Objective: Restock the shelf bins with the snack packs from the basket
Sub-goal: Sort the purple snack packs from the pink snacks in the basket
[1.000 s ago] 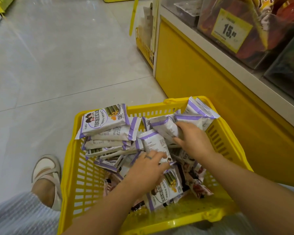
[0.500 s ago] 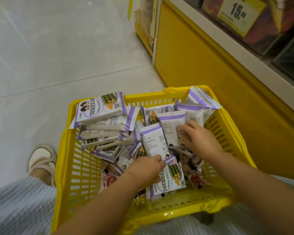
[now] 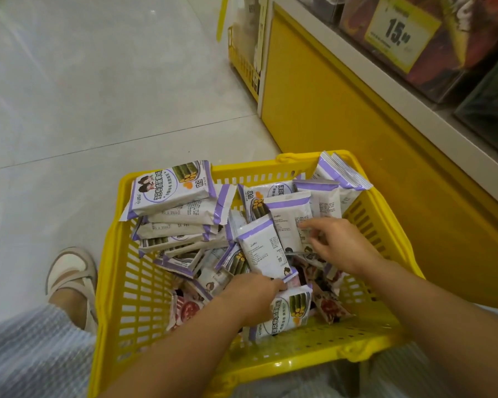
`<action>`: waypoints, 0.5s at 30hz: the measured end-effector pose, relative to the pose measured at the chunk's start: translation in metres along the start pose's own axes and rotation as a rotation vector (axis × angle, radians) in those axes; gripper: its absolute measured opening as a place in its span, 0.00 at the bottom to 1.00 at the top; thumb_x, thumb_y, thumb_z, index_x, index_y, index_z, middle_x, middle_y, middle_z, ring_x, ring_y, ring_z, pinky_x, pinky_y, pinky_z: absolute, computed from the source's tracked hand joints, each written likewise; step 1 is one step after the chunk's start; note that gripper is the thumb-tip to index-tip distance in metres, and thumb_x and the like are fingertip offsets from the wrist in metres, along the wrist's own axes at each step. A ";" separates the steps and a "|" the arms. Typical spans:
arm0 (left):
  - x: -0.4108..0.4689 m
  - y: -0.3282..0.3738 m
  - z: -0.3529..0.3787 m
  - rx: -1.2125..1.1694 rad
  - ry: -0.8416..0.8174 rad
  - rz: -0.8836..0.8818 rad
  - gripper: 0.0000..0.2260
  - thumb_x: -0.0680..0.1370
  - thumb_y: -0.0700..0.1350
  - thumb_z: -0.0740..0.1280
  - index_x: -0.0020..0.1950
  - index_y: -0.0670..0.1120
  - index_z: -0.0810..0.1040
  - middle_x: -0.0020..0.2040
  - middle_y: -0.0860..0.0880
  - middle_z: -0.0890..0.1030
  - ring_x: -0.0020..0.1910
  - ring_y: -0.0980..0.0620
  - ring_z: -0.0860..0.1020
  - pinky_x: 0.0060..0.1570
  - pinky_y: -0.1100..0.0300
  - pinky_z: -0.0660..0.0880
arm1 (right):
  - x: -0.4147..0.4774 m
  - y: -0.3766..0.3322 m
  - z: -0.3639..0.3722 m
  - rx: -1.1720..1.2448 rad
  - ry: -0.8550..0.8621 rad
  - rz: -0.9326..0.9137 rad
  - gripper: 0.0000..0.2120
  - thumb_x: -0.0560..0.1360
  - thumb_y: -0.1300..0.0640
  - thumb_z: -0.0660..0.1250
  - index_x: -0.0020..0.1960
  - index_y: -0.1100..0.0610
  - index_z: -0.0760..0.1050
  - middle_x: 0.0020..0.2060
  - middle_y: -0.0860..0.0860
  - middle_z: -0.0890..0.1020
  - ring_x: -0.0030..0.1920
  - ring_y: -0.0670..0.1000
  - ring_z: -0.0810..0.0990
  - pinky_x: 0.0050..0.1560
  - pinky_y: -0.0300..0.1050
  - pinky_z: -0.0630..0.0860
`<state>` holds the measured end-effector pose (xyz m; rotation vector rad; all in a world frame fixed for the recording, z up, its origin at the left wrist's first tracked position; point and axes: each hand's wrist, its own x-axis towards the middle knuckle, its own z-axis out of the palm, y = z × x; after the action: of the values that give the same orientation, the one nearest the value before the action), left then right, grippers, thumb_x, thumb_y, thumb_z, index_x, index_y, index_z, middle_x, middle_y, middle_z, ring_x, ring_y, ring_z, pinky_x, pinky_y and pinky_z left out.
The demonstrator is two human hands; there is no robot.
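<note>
Right hand (image 3: 338, 245): drawn back since a second ago from the corner packs (image 3: 342, 173) to the middle of the pile. Fingers (image 3: 306, 224) loosely spread, tips resting on the printed back of the rear pack (image 3: 288, 216), gripping nothing.
Left hand (image 3: 256, 291): slid down from the top of the pile to the lower edge of the front pack (image 3: 259, 251). Fingers curled and tucked against that purple edge, seemingly pinching it; thumb hidden.
Front pack: tipped up on end, printed back toward the camera, overlapping the rear pack just behind it.
Snack packs (image 3: 170, 193): all inside the basket, heaped. One stack lies along the far left side and overhangs the rim, with red-printed ones low down near the front.
Basket (image 3: 133, 297): just beside the yellow shelf base (image 3: 342, 116), close against the person's legs.
Shelf bins (image 3: 472, 61): up at the right behind a price tag (image 3: 397, 33), well apart from both hands.
Step, as judged: gathering purple packs into one upright bundle; none lifted out yet.
Meaning for the task: grip traded for a better-placed handful; restocking of this batch not yet begun.
Next, likely: closing both hands on the upright pair, then lifting toward the bins.
Risk: slippery wrappers sliding apart during the lift.
</note>
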<state>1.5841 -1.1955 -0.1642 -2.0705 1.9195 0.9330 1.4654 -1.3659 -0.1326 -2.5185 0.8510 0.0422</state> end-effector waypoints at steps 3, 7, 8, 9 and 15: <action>-0.004 0.002 -0.015 -0.142 0.054 -0.001 0.18 0.78 0.45 0.64 0.68 0.54 0.69 0.60 0.47 0.75 0.56 0.45 0.74 0.52 0.50 0.75 | 0.001 -0.001 -0.003 0.051 0.020 0.008 0.16 0.77 0.57 0.65 0.63 0.46 0.76 0.44 0.42 0.78 0.38 0.42 0.77 0.39 0.41 0.78; -0.010 0.001 -0.060 -0.294 0.269 -0.033 0.15 0.78 0.44 0.65 0.63 0.54 0.73 0.53 0.52 0.76 0.43 0.53 0.76 0.39 0.58 0.73 | 0.004 -0.007 -0.013 0.157 0.178 -0.009 0.10 0.78 0.53 0.64 0.57 0.49 0.78 0.38 0.42 0.79 0.36 0.41 0.78 0.36 0.41 0.77; -0.013 0.000 -0.073 -0.282 0.341 -0.041 0.15 0.78 0.45 0.65 0.64 0.54 0.73 0.54 0.52 0.76 0.43 0.54 0.75 0.39 0.59 0.73 | 0.004 -0.009 -0.016 0.196 0.221 -0.020 0.09 0.78 0.53 0.64 0.55 0.50 0.79 0.37 0.42 0.80 0.35 0.41 0.78 0.35 0.41 0.77; -0.016 -0.002 -0.085 -0.250 0.409 -0.052 0.15 0.78 0.45 0.64 0.65 0.55 0.72 0.55 0.53 0.75 0.45 0.54 0.75 0.40 0.57 0.74 | 0.004 -0.011 -0.018 0.225 0.261 -0.033 0.08 0.78 0.53 0.63 0.54 0.50 0.79 0.37 0.41 0.80 0.35 0.41 0.78 0.34 0.39 0.75; -0.032 -0.012 -0.114 -0.060 0.856 -0.095 0.18 0.78 0.43 0.64 0.68 0.52 0.71 0.61 0.50 0.74 0.54 0.46 0.75 0.40 0.54 0.71 | 0.007 -0.033 -0.034 0.305 0.528 -0.115 0.09 0.79 0.55 0.64 0.55 0.55 0.79 0.45 0.44 0.78 0.43 0.38 0.74 0.41 0.30 0.68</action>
<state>1.6329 -1.2256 -0.0598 -2.8565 2.0854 0.0394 1.4862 -1.3620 -0.0894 -2.3036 0.8249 -0.7600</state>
